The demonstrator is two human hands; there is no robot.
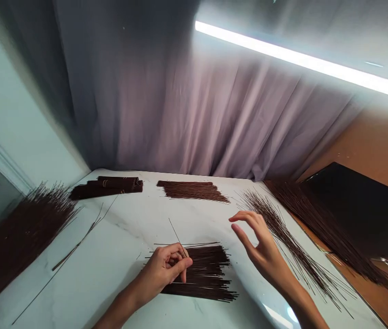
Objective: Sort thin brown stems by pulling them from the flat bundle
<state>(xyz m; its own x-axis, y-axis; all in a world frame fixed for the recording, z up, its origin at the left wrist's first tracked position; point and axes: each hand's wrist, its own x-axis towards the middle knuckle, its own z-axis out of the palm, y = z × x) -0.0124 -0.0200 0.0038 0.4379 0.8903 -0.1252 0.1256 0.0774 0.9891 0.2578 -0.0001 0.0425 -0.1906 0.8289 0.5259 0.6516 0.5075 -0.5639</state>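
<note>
My left hand [171, 265] pinches one thin dark brown stick [176, 232] between thumb and forefinger, its free end slanting up and to the left. Beneath that hand lies a flat pile of short dark sticks [211, 272], laid roughly side by side; the hand covers its left part. To the right, my right hand [252, 233] is raised above the table, thumb and fingers apart with nothing between them. Close by that hand, a loose bundle of long thin sticks [293, 242] stretches diagonally along the table's right side.
On the white marbled table [112, 274], tied dark bundles [112, 186] and another stick pile [190, 189] lie at the back. A large mass of sticks [26, 233] fills the left edge, with a few loose sticks [77, 244] beside it. More long sticks [331, 233] rest at far right.
</note>
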